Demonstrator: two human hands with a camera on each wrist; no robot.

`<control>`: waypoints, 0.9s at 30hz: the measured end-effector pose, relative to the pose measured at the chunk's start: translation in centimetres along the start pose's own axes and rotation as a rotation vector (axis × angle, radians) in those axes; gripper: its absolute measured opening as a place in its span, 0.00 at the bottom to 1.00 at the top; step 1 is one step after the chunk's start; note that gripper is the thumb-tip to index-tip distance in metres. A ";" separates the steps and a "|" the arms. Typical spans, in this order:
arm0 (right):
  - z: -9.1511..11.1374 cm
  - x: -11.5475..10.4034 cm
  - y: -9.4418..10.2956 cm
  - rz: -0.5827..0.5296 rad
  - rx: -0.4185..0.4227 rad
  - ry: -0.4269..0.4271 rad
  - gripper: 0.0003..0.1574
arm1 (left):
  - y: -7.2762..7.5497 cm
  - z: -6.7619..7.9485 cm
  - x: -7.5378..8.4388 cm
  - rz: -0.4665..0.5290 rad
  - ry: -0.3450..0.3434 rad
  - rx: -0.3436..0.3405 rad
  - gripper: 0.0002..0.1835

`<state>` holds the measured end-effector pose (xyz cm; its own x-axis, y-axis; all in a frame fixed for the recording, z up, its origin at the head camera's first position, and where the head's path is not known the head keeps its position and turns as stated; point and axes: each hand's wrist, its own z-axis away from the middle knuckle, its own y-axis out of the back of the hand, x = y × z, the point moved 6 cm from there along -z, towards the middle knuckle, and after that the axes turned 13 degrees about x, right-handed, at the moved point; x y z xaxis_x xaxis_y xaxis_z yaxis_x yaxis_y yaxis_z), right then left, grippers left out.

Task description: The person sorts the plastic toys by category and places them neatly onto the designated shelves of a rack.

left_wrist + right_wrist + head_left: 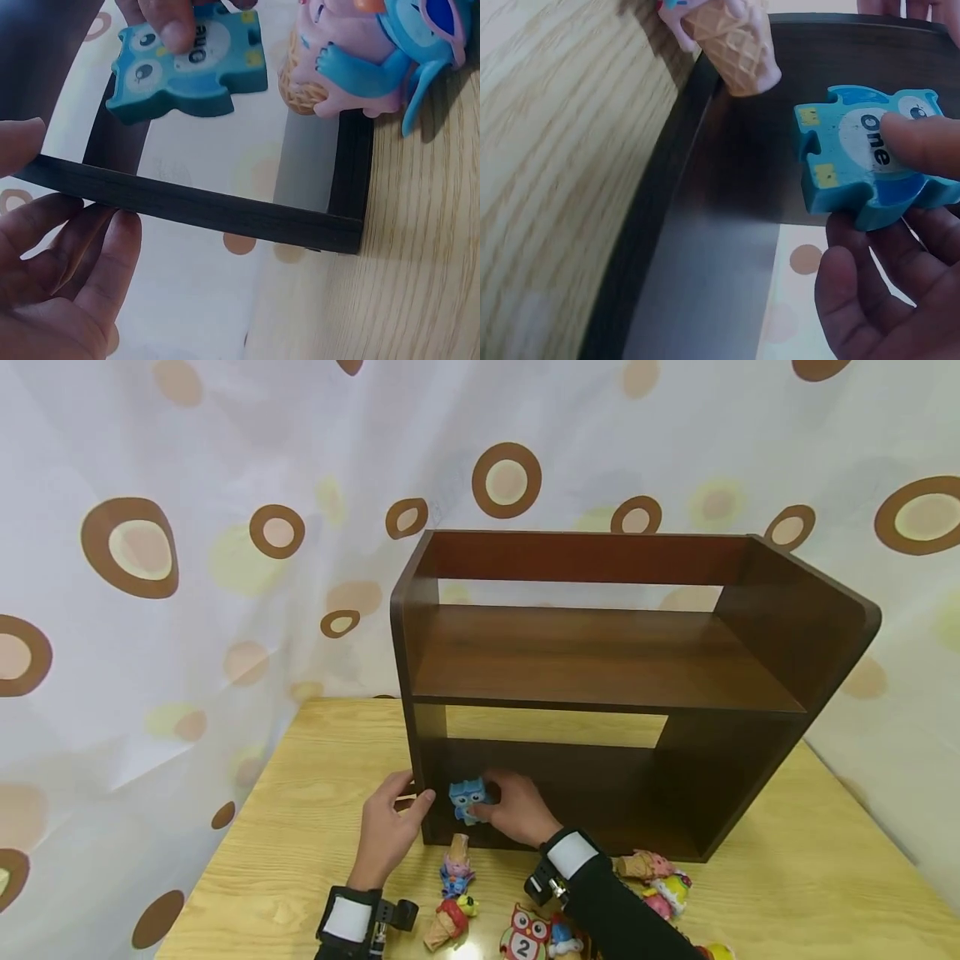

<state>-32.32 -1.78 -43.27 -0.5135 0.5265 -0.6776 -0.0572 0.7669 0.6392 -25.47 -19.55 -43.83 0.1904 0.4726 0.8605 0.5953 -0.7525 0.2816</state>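
Observation:
My right hand [519,808] pinches a blue owl block [467,799] with thumb and fingers, inside the lower compartment of a dark brown shelf [600,702] near its left side. In the right wrist view the owl block [877,154] shows the word "One" on its belly, with the thumb over its front and fingers beneath. My left hand [387,827] holds the shelf's left side panel; in the left wrist view the thumb is on the inner side of the panel edge [187,199] and the fingers on the outer side.
Ice-cream-cone figures [457,868] lie in front of the shelf's left end, one with a red top [451,922] nearer. A red owl piece [526,935] marked 2 is at the front edge of view. Several more figures [660,885] lie right of my right forearm on the wooden table [262,852].

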 end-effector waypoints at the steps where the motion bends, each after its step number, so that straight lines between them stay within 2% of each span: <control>1: -0.1 0.2 -0.2 -0.003 -0.003 -0.013 0.28 | -0.1 0.0 0.0 0.006 -0.007 0.000 0.18; 7: -0.4 0.9 -1.8 0.003 -0.047 -0.080 0.31 | 0.1 -0.1 -0.2 0.011 -0.009 0.011 0.18; 16: -0.7 1.1 -3.2 0.034 -0.053 -0.044 0.27 | 0.4 -0.1 -0.2 -0.004 -0.006 0.017 0.18; 27: -1.0 1.2 -4.0 0.008 -0.040 -0.081 0.31 | 0.4 -0.1 -0.3 0.025 0.005 0.012 0.16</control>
<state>-33.55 -4.58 -46.25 -0.4435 0.5618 -0.6984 -0.0879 0.7482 0.6576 -25.38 -20.04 -43.91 0.2014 0.4515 0.8693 0.5996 -0.7586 0.2550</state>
